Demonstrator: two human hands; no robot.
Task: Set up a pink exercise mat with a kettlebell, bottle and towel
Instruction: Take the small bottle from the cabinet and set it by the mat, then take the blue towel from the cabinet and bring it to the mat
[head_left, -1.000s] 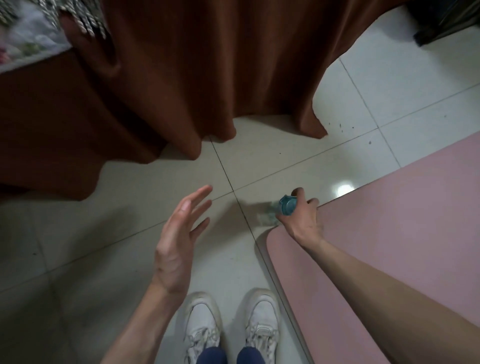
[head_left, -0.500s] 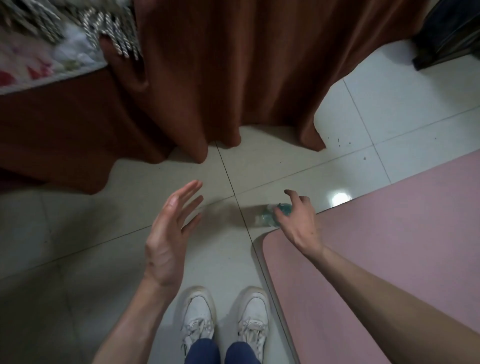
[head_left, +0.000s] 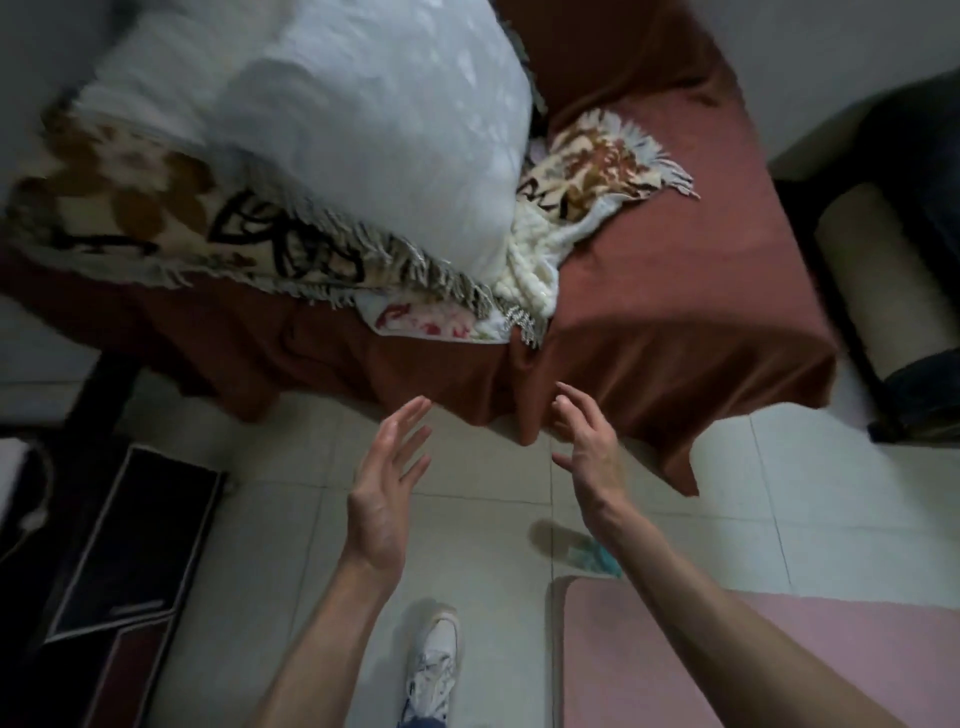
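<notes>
Two hands up, both empty with fingers spread: our left hand (head_left: 387, 493) and right hand (head_left: 589, 457) apart over the tiled floor (head_left: 483, 545). Nearest us, one white shoe (head_left: 434, 660) and the pink mat (head_left: 727, 665) corner. Bottle (head_left: 576, 552) lies on the floor just beyond that corner, partly hidden by our right forearm. Farther off, brown-draped bed (head_left: 675, 332) with fringed blanket (head_left: 208, 228) and white pillow (head_left: 363, 114).

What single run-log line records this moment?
left hand: open, empty | right hand: open, empty | bottle: on floor beside pink mat
</notes>
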